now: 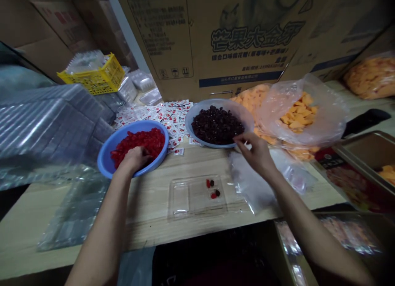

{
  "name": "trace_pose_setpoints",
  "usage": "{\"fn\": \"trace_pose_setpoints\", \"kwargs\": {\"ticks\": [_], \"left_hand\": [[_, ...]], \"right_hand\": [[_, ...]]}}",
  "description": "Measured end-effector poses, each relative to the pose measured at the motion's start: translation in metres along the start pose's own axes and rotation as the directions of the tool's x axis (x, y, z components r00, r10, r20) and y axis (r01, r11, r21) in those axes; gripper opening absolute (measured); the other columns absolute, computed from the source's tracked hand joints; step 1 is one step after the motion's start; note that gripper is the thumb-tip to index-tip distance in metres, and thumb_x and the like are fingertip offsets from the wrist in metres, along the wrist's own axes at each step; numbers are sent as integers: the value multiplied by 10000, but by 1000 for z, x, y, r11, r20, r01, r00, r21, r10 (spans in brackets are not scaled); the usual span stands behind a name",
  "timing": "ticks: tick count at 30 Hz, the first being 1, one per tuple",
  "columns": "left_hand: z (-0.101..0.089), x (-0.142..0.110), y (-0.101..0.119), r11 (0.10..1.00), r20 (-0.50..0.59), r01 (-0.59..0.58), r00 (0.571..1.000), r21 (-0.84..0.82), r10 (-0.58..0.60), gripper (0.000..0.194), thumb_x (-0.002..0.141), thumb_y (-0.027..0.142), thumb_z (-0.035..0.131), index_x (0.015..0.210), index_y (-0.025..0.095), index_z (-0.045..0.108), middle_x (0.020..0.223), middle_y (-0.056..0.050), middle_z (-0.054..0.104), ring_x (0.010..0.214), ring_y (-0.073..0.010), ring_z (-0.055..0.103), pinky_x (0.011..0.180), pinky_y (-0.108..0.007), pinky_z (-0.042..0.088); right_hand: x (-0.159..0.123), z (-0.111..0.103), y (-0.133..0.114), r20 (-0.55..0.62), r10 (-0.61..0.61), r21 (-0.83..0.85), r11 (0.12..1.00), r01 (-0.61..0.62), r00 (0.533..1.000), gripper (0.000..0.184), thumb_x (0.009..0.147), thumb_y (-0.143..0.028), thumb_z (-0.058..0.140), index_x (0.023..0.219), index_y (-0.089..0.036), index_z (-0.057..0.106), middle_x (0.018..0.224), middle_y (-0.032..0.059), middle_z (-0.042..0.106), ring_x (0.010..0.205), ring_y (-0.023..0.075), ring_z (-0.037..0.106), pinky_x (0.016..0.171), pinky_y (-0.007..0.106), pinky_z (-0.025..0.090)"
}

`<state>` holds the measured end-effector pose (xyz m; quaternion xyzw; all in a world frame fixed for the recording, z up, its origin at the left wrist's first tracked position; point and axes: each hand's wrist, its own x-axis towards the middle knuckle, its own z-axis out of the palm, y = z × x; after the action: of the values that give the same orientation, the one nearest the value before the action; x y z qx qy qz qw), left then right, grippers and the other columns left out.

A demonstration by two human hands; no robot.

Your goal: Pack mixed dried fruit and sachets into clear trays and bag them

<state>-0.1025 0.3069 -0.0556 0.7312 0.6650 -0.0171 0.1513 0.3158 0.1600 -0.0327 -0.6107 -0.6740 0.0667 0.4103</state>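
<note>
My left hand (136, 157) reaches into a blue bowl (103, 157) of glossy red pieces (154, 138). Its fingers curl downward among them, and the fingertips are hidden. Over the front right rim of a pale bowl (197, 109) of dark, raisin-like pieces (216, 123), my right hand (253, 150) has thumb and forefinger pinched together. Whatever sits in that pinch is too small to make out. Between my arms lies a clear plastic tray (197, 197). Two red and two dark pieces rest in its right part, in two pairs.
Small printed sachets (173, 117) are strewn behind the bowls. Stacked clear trays (52, 121) and a yellow basket (105, 78) stand left. Plastic bags (259, 185) lie under my right forearm. At right are bagged orange pieces (298, 113) and a tin (339, 166); a large carton (231, 43) stands behind.
</note>
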Motion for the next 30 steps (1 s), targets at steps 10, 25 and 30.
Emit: {"fn": "trace_pose_setpoints", "kwargs": {"ticks": [10,25,30], "left_hand": [[-3,-4,-1,998,15,-61,998,12,61,236,746,362,608,898,214,711,927,-81,762,898,-277,706,790,-326,525],[-5,-19,17,986,-66,147,986,-74,-151,238,646,239,738,864,143,731,982,-204,739,1020,-376,675,923,-469,492],[-5,-28,3,932,-161,11,984,-363,-74,172,734,231,618,835,171,743,860,-79,754,862,-227,689,829,-306,512]], "right_hand": [[100,37,73,271,195,-447,893,-56,943,182,621,-11,649,666,-187,666,849,60,696,854,242,630,802,333,493],[-85,3,-49,54,182,280,941,-190,982,126,956,-304,605,974,-237,711,1001,37,695,953,204,649,848,324,495],[-134,-4,-38,156,298,292,897,-332,942,141,941,-365,635,1004,-263,708,1037,21,694,987,202,646,825,293,493]]}}
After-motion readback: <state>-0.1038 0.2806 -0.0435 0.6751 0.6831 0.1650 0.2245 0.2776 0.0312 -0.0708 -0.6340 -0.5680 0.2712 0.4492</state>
